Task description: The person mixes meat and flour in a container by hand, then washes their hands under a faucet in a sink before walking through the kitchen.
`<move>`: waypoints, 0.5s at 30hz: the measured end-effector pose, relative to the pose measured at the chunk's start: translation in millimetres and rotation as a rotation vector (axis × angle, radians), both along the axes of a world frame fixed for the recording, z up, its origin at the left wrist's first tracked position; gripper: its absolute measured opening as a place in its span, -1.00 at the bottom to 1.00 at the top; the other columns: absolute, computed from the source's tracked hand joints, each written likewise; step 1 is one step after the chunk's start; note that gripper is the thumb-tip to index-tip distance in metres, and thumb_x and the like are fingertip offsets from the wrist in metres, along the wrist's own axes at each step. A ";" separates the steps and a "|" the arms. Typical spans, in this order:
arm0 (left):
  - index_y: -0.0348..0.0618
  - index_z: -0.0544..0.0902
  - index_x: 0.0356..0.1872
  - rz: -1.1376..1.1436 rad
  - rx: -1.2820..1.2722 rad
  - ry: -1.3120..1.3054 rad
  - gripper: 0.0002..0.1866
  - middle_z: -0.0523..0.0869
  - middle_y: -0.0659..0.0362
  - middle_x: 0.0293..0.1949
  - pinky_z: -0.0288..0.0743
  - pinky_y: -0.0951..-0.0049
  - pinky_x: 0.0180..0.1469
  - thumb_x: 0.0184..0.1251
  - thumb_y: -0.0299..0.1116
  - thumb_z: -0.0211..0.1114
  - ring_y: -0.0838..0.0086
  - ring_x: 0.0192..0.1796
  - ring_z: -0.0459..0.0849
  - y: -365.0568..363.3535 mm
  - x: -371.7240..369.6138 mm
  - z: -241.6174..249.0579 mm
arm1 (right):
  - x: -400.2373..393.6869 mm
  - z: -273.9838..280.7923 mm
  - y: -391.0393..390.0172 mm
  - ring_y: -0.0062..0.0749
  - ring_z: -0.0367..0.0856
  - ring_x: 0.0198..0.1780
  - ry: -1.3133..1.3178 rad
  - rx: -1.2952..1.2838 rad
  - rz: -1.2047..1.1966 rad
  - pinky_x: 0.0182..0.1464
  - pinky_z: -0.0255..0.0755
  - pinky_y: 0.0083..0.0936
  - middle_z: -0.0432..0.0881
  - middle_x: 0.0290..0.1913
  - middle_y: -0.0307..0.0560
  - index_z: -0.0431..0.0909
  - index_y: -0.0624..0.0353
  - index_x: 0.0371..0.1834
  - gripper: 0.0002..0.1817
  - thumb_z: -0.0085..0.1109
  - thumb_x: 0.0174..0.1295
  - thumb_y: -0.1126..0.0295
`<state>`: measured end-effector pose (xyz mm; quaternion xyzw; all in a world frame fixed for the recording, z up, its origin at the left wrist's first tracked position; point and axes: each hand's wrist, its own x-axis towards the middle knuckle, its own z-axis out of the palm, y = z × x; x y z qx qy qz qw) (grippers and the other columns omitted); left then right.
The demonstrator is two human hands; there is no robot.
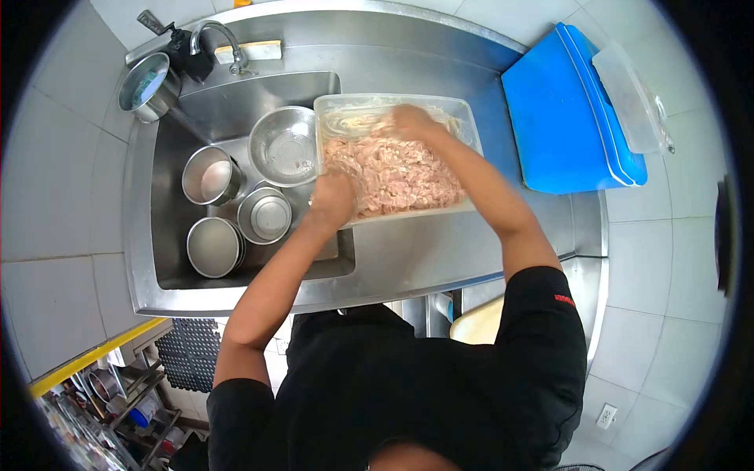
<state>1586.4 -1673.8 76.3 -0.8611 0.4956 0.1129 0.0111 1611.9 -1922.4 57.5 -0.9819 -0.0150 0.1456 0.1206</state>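
A large clear plastic tub (468, 118) full of pale pink chopped raw meat (400, 177) stands on the steel counter, its left side against the sink. My left hand (334, 196) is closed on the tub's near-left rim. Toward the back of the tub, my right hand (412, 124) is in among the meat, blurred by motion, with its fingers hidden. A whitish, creamy smear (349, 119) coats the tub's back-left inside.
In the sink (177, 259) are a steel bowl (271, 145) and several steel pots (212, 174). A tap (224, 35) and another pot (149, 88) are behind at left. A blue cooler box (554, 114) with a clear lid (628, 102) stands at right.
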 end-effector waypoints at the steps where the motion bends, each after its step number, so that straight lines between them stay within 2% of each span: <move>1: -0.14 0.62 -0.44 0.027 0.025 0.014 -0.87 0.63 0.04 -0.35 0.54 0.38 -0.25 -0.06 -0.42 0.17 0.30 -0.22 0.63 -2.1 -1.2 0.2 | -12.7 -3.4 -25.8 -0.02 0.54 -0.16 -0.065 0.095 0.017 -0.08 0.40 -0.23 0.56 -0.17 0.18 0.55 0.07 -0.13 -0.43 0.14 -0.05 -0.14; 3: -0.14 0.64 -0.46 0.063 -0.029 0.017 -0.86 0.65 0.01 -0.36 0.52 0.34 -0.22 -0.01 -0.40 0.13 0.29 -0.21 0.64 -5.8 -4.4 8.1 | -31.7 -29.7 -75.7 -0.06 0.56 -0.17 -0.084 -0.063 -0.098 -0.09 0.41 -0.27 0.56 -0.15 0.18 0.51 0.04 -0.06 -0.44 0.14 -0.02 -0.11; 4: -0.14 0.67 -0.47 0.109 -0.080 0.019 -0.82 0.66 -0.01 -0.38 0.51 0.30 -0.20 0.03 -0.38 0.09 0.28 -0.20 0.64 -7.6 -5.3 11.0 | -44.3 -20.0 -79.1 -0.06 0.56 -0.17 -0.084 -0.067 -0.102 -0.09 0.41 -0.27 0.56 -0.15 0.18 0.51 0.04 -0.06 -0.44 0.14 -0.02 -0.11; 5: -0.14 0.67 -0.47 0.106 -0.083 0.019 -0.82 0.66 -0.01 -0.38 0.51 0.30 -0.20 0.03 -0.38 0.09 0.28 -0.20 0.64 -12.4 -2.2 3.6 | -60.5 -5.6 -75.9 -0.12 0.55 -0.15 -0.078 0.107 -0.246 -0.08 0.39 -0.31 0.57 -0.15 0.12 0.50 0.08 -0.08 -0.47 0.09 0.03 -0.09; 6: -0.16 0.67 -0.44 0.154 -0.128 0.150 -0.78 0.66 -0.03 -0.32 0.49 0.28 -0.17 0.07 -0.38 0.04 0.25 -0.18 0.63 -20.6 4.9 -11.5 | -74.6 3.8 -71.7 -0.19 0.54 -0.14 -0.071 0.282 -0.387 -0.07 0.37 -0.36 0.57 -0.15 0.05 0.50 0.12 -0.10 -0.49 0.05 0.09 -0.07; 7: -0.19 0.67 -0.41 0.202 -0.173 0.279 -0.74 0.66 -0.04 -0.27 0.47 0.25 -0.14 0.11 -0.37 -0.02 0.22 -0.16 0.62 -29.4 14.7 -23.7 | -84.4 1.1 -71.4 -0.19 0.54 -0.14 -0.073 0.280 -0.389 -0.07 0.37 -0.36 0.57 -0.15 0.05 0.50 0.12 -0.10 -0.49 0.05 0.09 -0.07; 8: -0.19 0.67 -0.41 0.200 -0.174 0.279 -0.74 0.66 -0.04 -0.27 0.47 0.25 -0.14 0.11 -0.37 -0.02 0.22 -0.16 0.62 -38.4 26.1 -28.3 | -93.5 -7.5 -72.6 -0.22 0.54 -0.15 -0.153 0.304 -0.483 -0.07 0.37 -0.38 0.57 -0.16 0.03 0.49 0.16 -0.12 -0.50 0.04 0.11 -0.06; 10: -0.25 0.65 -0.34 -0.217 -0.023 0.140 -0.67 0.63 -0.01 -0.16 0.42 0.22 -0.06 0.14 -0.33 -0.09 0.19 -0.12 0.60 -57.5 49.3 -39.5 | -106.4 -13.3 -67.5 -0.24 0.54 -0.16 -0.234 0.325 -0.583 -0.07 0.37 -0.41 0.58 -0.17 0.01 0.48 0.20 -0.14 -0.50 0.02 0.13 -0.04; 12: -0.26 0.65 -0.31 -0.191 -0.097 0.125 -0.64 0.64 0.01 -0.16 0.41 0.21 -0.05 0.15 -0.31 -0.11 0.19 -0.12 0.61 -77.2 71.1 -86.3 | -104.9 4.5 -52.9 -0.31 0.53 -0.18 -0.247 0.398 -0.765 -0.11 0.38 -0.43 0.58 -0.22 -0.06 0.46 0.25 -0.14 -0.50 0.01 0.16 -0.02; 13: -0.26 0.64 -0.29 -0.155 -0.164 0.114 -0.62 0.64 0.04 -0.16 0.40 0.21 -0.04 0.16 -0.28 -0.13 0.20 -0.13 0.61 -88.1 76.6 -99.8 | -97.9 -42.9 -75.9 -0.43 0.51 -0.22 -0.402 0.228 -0.783 -0.18 0.37 -0.52 0.57 -0.28 -0.16 0.47 0.26 -0.15 -0.53 -0.02 0.18 0.01; 14: -0.26 0.64 -0.29 -0.167 -0.166 0.112 -0.62 0.64 0.04 -0.16 0.40 0.21 -0.04 0.16 -0.28 -0.13 0.20 -0.13 0.61 -94.7 75.0 -92.3 | -90.2 -41.0 -80.0 -0.43 0.51 -0.22 -0.407 0.224 -0.794 -0.18 0.37 -0.52 0.57 -0.28 -0.16 0.47 0.26 -0.15 -0.53 -0.02 0.18 0.01; 15: -0.26 0.63 -0.27 -0.055 -0.220 0.144 -0.62 0.64 0.02 -0.17 0.39 0.20 -0.01 0.16 -0.26 -0.13 0.21 -0.12 0.60 -98.2 72.1 -77.4 | -78.9 -35.9 -78.7 -0.42 0.52 -0.23 -0.292 0.442 -0.935 -0.21 0.39 -0.47 0.57 -0.29 -0.12 0.46 0.23 -0.12 -0.52 -0.03 0.17 0.00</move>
